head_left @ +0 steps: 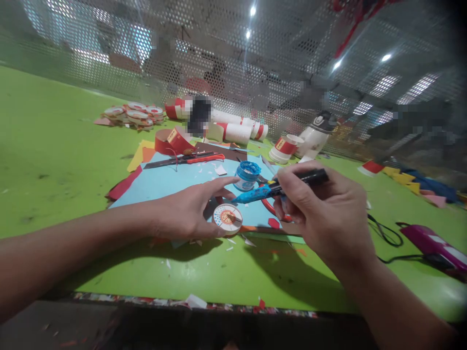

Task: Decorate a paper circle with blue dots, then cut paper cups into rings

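Between its thumb and fingers, my left hand (193, 209) grips a small round white disc (223, 214) with an orange-gold centre pattern and blue dots on its left part. My right hand (324, 209) holds a black pen-like tool (306, 180), its front end coated in blue paint and pointing left, just above the disc. Behind both hands stands an open jar of blue paint (247, 176). Light blue paper sheets (156, 184) lie under the jar. Red-handled scissors (270, 206) are partly hidden behind my right hand.
On the green table (47, 160) are stacked round pieces (136, 114), paper cups (233, 132), a cutter (206, 158) and a white bottle (317, 136). A purple device (434, 245) with a black cable lies at right. Paper scraps line the front edge.
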Demonstrator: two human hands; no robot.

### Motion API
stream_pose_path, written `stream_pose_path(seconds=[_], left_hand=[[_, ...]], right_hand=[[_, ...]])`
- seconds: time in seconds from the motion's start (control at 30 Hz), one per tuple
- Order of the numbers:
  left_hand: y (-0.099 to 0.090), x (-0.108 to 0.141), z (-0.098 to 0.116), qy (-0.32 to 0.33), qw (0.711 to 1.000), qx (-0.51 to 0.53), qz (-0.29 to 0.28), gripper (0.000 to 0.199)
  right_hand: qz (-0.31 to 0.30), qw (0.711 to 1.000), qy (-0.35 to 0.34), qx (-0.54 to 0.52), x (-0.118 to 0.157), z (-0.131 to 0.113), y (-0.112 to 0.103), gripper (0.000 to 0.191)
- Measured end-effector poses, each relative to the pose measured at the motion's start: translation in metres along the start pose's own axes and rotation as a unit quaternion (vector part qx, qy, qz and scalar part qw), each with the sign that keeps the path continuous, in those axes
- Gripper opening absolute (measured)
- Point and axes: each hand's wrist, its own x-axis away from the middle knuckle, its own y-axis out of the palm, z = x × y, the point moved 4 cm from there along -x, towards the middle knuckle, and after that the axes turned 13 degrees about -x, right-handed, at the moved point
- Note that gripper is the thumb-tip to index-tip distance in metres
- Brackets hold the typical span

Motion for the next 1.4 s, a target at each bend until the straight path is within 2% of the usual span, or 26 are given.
stream_pose_path(seconds=[0.13, 0.2, 0.3, 0.37, 0.47, 0.6, 0.93, 1.4], left_hand=[[-0.001, -0.001, -0.003, -0.015, 1.000, 0.010, -0.014, 0.093], [0.000, -0.002, -0.004, -0.011, 1.000, 0.014, -0.014, 0.093], [0.001, -0.004, -0.006, -0.007, 1.000, 0.000, 0.003, 0.094], [0.002, -0.005, -0.007, -0.005, 1.000, -0.004, 0.016, 0.094], [0.003, -0.005, -0.007, 0.010, 1.000, -0.006, 0.023, 0.092], [0.003, -0.005, -0.007, 0.020, 0.999, -0.016, 0.024, 0.092], [0.003, -0.007, -0.005, 0.011, 0.999, -0.016, 0.027, 0.093], [0.002, -0.005, -0.004, 0.004, 0.999, -0.023, 0.023, 0.094]], right_hand=[[-0.028, 0.997, 0.058, -0.048, -0.003, 0.003, -0.007, 0.003], [-0.031, 0.995, 0.077, -0.061, -0.003, 0.002, -0.009, 0.008], [-0.024, 0.998, 0.061, -0.027, -0.002, -0.002, -0.006, 0.009], [-0.039, 0.998, 0.041, 0.006, 0.000, -0.003, 0.000, 0.005], [-0.069, 0.996, 0.016, 0.056, 0.003, -0.001, 0.011, 0.010], [-0.072, 0.991, 0.002, 0.110, 0.004, 0.003, 0.016, 0.006], [-0.082, 0.989, 0.015, 0.123, 0.005, 0.012, 0.017, 0.006], [-0.079, 0.989, 0.004, 0.122, 0.006, 0.013, 0.018, 0.006]])
